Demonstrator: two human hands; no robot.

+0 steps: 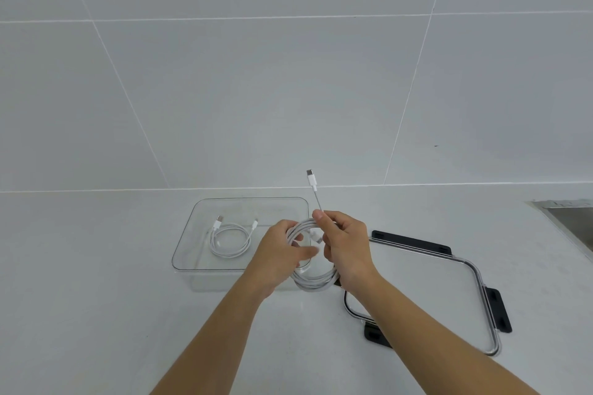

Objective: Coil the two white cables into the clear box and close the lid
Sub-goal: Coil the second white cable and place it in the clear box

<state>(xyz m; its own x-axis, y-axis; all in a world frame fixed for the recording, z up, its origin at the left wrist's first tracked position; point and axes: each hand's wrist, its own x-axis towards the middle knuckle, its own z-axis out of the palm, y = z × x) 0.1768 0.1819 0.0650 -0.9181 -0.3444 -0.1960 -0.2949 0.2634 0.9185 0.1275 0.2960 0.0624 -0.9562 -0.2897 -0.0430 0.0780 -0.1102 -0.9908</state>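
Head view: left hand (pixel 282 255), right hand (pixel 348 247) grip round, seemingly smooth white cable coil (pixel 313 281).

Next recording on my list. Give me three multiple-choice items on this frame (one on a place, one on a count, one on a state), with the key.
1. Where is the lid?
A. On the clear box
B. Flat on the counter, right of the box
C. Leaning against the wall

2. How many white cables lie inside the box?
A. None
B. One
C. Two

3. What state is the second cable in?
A. Stretched straight on the counter
B. Wound in loops and held above the counter
C. Plugged into a socket

Key:
1 B: the lid lies beside the box, which is open.
2 B: a single coiled cable rests on the box floor.
3 B: the left hand and right hand hold its loops, with one plug sticking up.
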